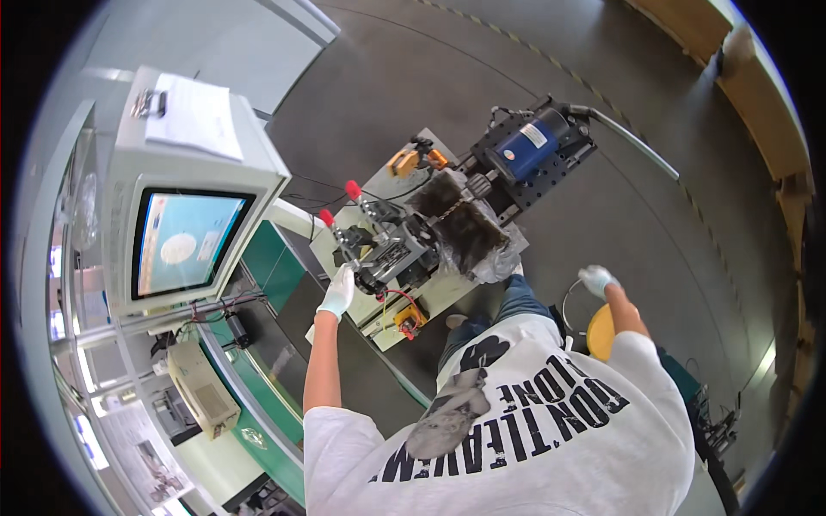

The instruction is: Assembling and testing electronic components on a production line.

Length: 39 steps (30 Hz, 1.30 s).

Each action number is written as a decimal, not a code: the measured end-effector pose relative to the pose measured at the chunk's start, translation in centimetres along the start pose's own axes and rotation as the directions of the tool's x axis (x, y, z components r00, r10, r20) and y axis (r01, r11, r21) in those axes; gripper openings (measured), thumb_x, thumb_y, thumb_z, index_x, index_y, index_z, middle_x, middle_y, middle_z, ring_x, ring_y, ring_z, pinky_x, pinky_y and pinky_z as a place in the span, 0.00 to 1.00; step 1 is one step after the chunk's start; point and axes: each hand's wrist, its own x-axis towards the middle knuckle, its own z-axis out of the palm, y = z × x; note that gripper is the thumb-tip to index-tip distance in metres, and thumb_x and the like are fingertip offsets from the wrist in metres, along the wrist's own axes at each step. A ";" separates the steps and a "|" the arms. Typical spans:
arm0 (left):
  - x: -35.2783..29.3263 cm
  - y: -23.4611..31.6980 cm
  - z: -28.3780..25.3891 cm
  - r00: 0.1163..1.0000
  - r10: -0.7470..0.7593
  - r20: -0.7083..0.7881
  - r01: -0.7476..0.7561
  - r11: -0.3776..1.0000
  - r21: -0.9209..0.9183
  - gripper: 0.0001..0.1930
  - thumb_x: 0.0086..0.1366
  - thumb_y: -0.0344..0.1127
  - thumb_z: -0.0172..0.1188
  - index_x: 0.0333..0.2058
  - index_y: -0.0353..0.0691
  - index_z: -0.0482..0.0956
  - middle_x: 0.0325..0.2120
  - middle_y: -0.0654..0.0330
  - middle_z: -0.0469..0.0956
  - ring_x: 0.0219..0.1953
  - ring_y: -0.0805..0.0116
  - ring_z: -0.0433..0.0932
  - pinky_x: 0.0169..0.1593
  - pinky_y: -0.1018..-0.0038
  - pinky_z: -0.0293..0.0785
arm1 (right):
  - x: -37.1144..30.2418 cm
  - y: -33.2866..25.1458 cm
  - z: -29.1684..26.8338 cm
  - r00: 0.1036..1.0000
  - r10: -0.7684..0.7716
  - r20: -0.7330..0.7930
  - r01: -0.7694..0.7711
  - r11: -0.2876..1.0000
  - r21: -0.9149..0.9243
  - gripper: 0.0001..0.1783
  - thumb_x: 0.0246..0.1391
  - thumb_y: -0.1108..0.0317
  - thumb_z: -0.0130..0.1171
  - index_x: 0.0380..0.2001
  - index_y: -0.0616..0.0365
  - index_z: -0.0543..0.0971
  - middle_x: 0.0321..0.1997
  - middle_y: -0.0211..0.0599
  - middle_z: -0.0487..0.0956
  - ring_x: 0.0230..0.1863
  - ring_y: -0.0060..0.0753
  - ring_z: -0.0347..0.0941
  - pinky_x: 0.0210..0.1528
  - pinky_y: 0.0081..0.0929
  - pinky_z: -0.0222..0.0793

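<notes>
My left hand [336, 292], in a white glove, reaches the near left side of a metal clamping fixture [400, 254]. Its fingers are together beside a dark round part [370, 282]; what they grip, if anything, is hidden. Two toggle clamps with red handles [354, 189] stand up from the fixture. My right hand [595, 279], also gloved, is off to the right, away from the machine, its fingers curled. Close by it are a thin curved wire [565, 301] and a yellow bucket [601, 334]; whether the hand touches the wire I cannot tell.
A blue motor [529, 148] on a black plate adjoins a dark tray [471, 234] wrapped in clear plastic. At left stands a cabinet with a lit screen [185, 245] and a clipboard [194, 116] on top. An orange device [411, 320] with a red cable sits on the machine's near edge.
</notes>
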 end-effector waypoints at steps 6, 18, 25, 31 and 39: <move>-1.3 -4.5 3.0 0.956 -0.287 -0.061 0.215 0.827 -0.519 0.22 0.76 0.44 0.41 0.53 0.32 0.74 0.46 0.55 0.78 0.49 0.64 0.75 0.56 0.67 0.69 | 10.9 2.6 -14.4 0.647 -0.301 -0.701 0.409 0.912 -0.015 0.14 0.56 0.60 0.58 0.38 0.60 0.79 0.41 0.53 0.79 0.46 0.55 0.75 0.50 0.44 0.71; -2.7 2.2 5.2 0.730 -0.625 -0.278 0.353 0.692 -0.630 0.32 0.72 0.60 0.45 0.54 0.34 0.76 0.44 0.59 0.79 0.46 0.67 0.76 0.51 0.72 0.72 | 16.4 8.0 -28.7 0.818 0.225 -0.529 -0.325 0.940 -0.102 0.31 0.53 0.41 0.59 0.49 0.54 0.75 0.51 0.50 0.78 0.53 0.55 0.75 0.54 0.49 0.70; -0.8 -0.3 4.8 0.675 -0.724 -0.144 0.505 0.595 -0.625 0.30 0.75 0.57 0.41 0.57 0.35 0.74 0.47 0.58 0.79 0.49 0.68 0.76 0.55 0.73 0.69 | 16.6 7.8 -31.3 0.886 0.269 -0.378 -0.324 0.942 -0.090 0.24 0.55 0.46 0.57 0.44 0.53 0.83 0.41 0.49 0.83 0.47 0.54 0.80 0.50 0.46 0.73; -2.0 -6.4 3.6 0.800 -0.600 -0.014 0.393 0.542 -0.743 0.26 0.76 0.56 0.39 0.53 0.41 0.74 0.46 0.58 0.79 0.43 0.65 0.80 0.46 0.67 0.78 | 17.5 5.1 -31.0 0.886 0.186 -0.424 -0.251 0.963 -0.101 0.23 0.54 0.46 0.58 0.42 0.52 0.84 0.42 0.49 0.84 0.48 0.56 0.79 0.52 0.46 0.73; 0.6 5.4 3.0 0.910 -0.414 -0.027 0.404 0.899 -0.166 0.28 0.77 0.53 0.36 0.56 0.33 0.72 0.51 0.51 0.75 0.52 0.63 0.72 0.60 0.68 0.65 | 10.2 8.9 -21.6 0.783 0.387 -0.488 -0.370 0.919 0.134 0.33 0.54 0.38 0.54 0.46 0.58 0.82 0.43 0.57 0.82 0.49 0.62 0.77 0.48 0.50 0.73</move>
